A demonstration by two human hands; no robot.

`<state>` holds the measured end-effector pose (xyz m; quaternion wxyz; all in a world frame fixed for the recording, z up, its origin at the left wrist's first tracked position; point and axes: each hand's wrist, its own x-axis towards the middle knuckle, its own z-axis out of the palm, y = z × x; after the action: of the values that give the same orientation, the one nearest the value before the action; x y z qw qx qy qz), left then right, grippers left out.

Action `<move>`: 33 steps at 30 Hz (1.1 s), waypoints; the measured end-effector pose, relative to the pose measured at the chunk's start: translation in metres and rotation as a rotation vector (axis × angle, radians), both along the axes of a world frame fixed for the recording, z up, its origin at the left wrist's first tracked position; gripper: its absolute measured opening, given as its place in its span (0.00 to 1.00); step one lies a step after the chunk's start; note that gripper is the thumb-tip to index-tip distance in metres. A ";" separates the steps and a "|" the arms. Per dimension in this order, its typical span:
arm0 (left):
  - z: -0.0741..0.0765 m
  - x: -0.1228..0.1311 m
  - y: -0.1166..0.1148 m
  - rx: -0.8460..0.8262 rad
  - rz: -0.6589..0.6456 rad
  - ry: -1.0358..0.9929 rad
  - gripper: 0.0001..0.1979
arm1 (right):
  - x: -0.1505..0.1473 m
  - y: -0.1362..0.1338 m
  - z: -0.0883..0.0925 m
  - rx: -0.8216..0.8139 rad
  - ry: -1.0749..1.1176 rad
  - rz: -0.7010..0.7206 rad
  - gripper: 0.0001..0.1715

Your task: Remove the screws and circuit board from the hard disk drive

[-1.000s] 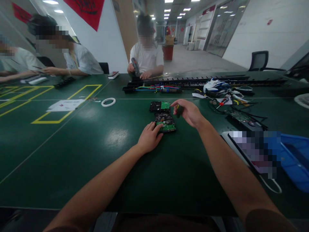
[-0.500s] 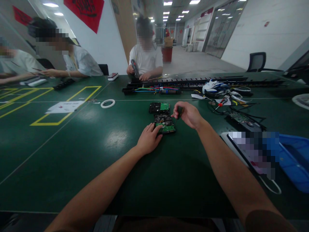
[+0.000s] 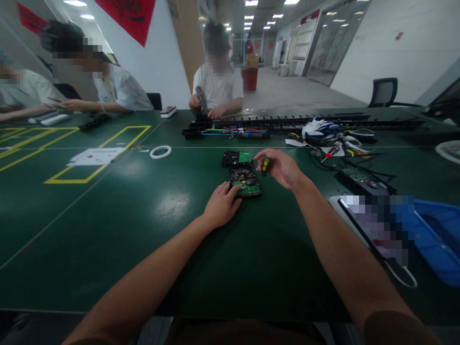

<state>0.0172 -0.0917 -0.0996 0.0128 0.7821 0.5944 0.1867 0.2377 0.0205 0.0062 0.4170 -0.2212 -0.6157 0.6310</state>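
Observation:
Two hard drives lie end to end on the green table. My left hand [image 3: 223, 205] steadies the nearer hard drive [image 3: 247, 190] by its left side, fingers over the edge of its green circuit board. Just beyond it, touching or almost touching, is the farther hard drive [image 3: 232, 158], black with a green board at its right. To the right of both, my right hand [image 3: 280, 167] is raised with its fingers curled around a small screwdriver [image 3: 265, 166] with a yellow and black handle. The screwdriver's tip cannot be made out.
A roll of white tape [image 3: 160, 152] and paper sheets [image 3: 97, 156] lie left. Long black strips [image 3: 302, 123] with coloured wires span the back, before a person holding a power tool [image 3: 201, 97]. Gloves [image 3: 319, 128], tools, a phone [image 3: 373, 225] and a blue tray [image 3: 442, 239] are right.
The screwdriver has turned in my right hand, so its yellow handle now shows. That hand has risen slightly. My left hand stays on the nearer hard drive.

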 end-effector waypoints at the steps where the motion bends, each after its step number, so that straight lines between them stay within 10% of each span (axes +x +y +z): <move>1: 0.000 0.000 0.000 -0.001 0.001 0.001 0.26 | 0.000 0.000 0.000 0.009 -0.007 -0.006 0.16; 33: 0.000 0.000 0.000 0.011 -0.007 -0.021 0.26 | 0.004 0.005 -0.003 -0.020 0.011 -0.053 0.18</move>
<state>0.0173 -0.0921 -0.0995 0.0153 0.7821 0.5906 0.1980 0.2419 0.0257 0.0035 0.4345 -0.2382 -0.6009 0.6272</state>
